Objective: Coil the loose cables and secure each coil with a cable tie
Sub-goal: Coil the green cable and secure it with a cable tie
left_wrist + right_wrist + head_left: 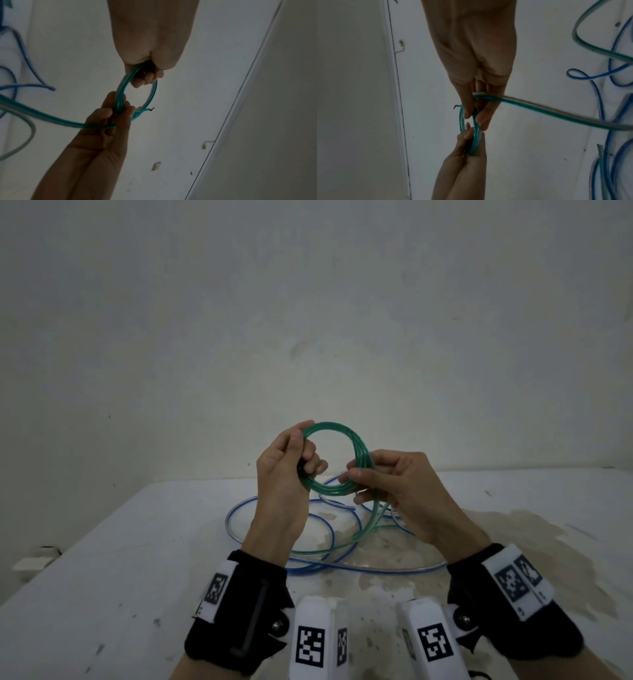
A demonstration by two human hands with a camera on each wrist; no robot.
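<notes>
A green cable (337, 436) is wound into a small coil of several loops, held upright above the table. My left hand (291, 460) grips the coil's left side with curled fingers. My right hand (383, 477) pinches the coil's right side between thumb and fingers. The loose green tail (329, 547) runs down from the right hand onto the table. In the left wrist view the coil (153, 93) shows a short free end sticking out by the right hand (118, 111). The right wrist view shows the coil (476, 135) edge-on between both hands. A blue cable (239, 508) lies loose on the table below.
The white table (120, 577) carries stains (513, 542) under and right of the cables. A bare wall stands behind it. A small white object (34, 559) sits past the table's left edge. A small white block (156, 165) shows in the left wrist view.
</notes>
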